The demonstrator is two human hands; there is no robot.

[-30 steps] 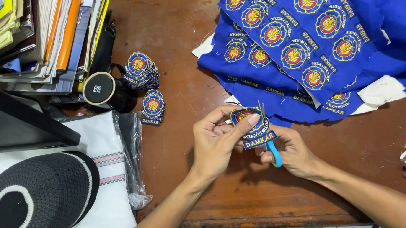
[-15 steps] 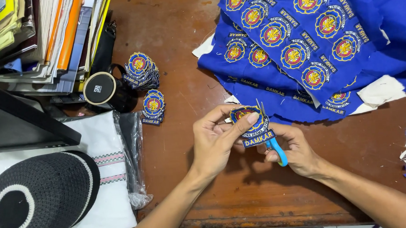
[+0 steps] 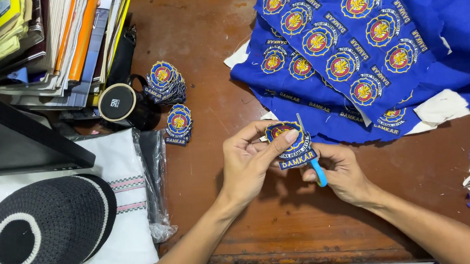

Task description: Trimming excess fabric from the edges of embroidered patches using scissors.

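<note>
Near the table's (image 3: pixel 200 59) front edge, the left hand (image 3: pixel 247 166) still pinched the embroidered patch (image 3: pixel 291 145); the right hand (image 3: pixel 342 172) kept gripping blue-handled scissors (image 3: pixel 317 171) (trimming barely advanced).

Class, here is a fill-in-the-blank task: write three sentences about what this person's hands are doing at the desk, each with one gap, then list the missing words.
1. The left hand pinches an embroidered ____ between thumb and fingers.
2. The right hand works small scissors whose handle is ____ in colour.
3. Finished pieces sit in two small piles beside a black ____.

Missing words: patch; blue; mug
</note>
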